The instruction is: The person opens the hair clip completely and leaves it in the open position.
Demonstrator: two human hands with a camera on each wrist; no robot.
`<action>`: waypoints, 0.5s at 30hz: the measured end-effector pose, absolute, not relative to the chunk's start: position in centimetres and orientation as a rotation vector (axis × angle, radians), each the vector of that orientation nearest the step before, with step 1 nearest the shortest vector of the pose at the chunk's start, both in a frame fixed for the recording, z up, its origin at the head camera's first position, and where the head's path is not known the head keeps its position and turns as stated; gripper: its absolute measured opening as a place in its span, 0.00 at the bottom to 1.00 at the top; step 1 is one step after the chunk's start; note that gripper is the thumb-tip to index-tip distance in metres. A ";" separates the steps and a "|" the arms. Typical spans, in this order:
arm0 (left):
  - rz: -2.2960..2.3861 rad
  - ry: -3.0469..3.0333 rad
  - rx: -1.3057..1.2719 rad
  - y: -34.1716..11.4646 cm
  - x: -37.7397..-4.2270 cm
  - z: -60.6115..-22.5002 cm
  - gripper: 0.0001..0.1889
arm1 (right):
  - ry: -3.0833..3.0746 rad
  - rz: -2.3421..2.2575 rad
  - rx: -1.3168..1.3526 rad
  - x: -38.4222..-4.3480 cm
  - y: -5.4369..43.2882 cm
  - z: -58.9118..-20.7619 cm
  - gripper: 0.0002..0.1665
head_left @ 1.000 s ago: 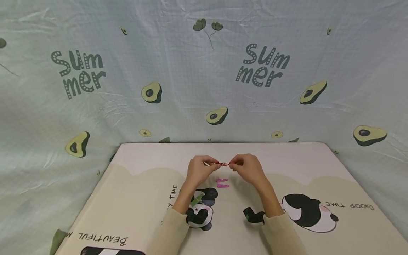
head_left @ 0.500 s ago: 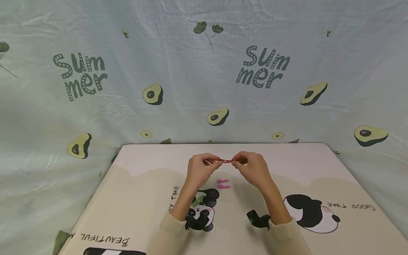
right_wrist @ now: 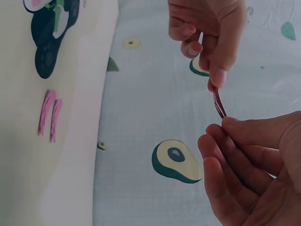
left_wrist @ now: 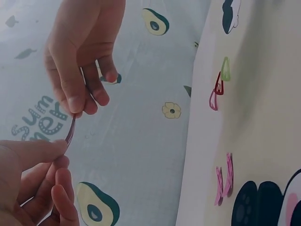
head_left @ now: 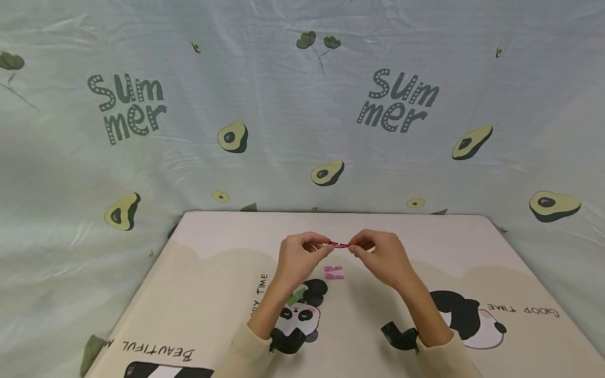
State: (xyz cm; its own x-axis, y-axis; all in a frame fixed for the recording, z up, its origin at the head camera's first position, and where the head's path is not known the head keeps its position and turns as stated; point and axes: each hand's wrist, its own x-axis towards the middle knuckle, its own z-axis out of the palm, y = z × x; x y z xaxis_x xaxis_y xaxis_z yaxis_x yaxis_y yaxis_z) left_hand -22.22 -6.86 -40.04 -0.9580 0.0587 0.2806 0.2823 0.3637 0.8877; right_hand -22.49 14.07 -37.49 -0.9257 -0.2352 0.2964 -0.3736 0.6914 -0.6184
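Both hands hold a red snap hair clip (head_left: 339, 245) above the far part of the table, one at each end. My left hand (head_left: 300, 260) pinches its left end between thumb and forefinger; my right hand (head_left: 385, 257) pinches the other end the same way. Seen from the right wrist, the clip (right_wrist: 218, 103) looks thin, edge-on and slightly bent; whether it is snapped or sprung, I cannot tell. Below the hands, two pink hair clips (head_left: 334, 276) lie side by side on the table.
The left wrist view shows a green clip (left_wrist: 225, 69), a red clip (left_wrist: 219, 84) and another pink clip (left_wrist: 213, 100) grouped on the table; the right hand hides them in the head view. A printed cloth (head_left: 283, 105) hangs behind the table (head_left: 212, 294).
The hands keep their pinch on the red hair clip, which rises slightly and then comes down again. The right forearm has shifted a little to the right. The pink clips stay put.
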 end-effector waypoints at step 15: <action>-1.695 -2.363 -0.317 -5.6 -19.9 -40.1 0.07 | -2.631 1.038 0.555 -20.4 15.2 -38.0 0.02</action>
State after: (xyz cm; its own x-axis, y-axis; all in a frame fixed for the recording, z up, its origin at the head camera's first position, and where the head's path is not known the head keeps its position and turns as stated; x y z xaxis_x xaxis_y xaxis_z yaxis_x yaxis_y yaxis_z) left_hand -19.86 -5.62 -40.11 -0.9536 0.0489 0.2970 0.2970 0.3131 0.9021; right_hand -20.36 15.20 -38.03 -0.8936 -0.2533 0.3704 -0.4380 0.6720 -0.5972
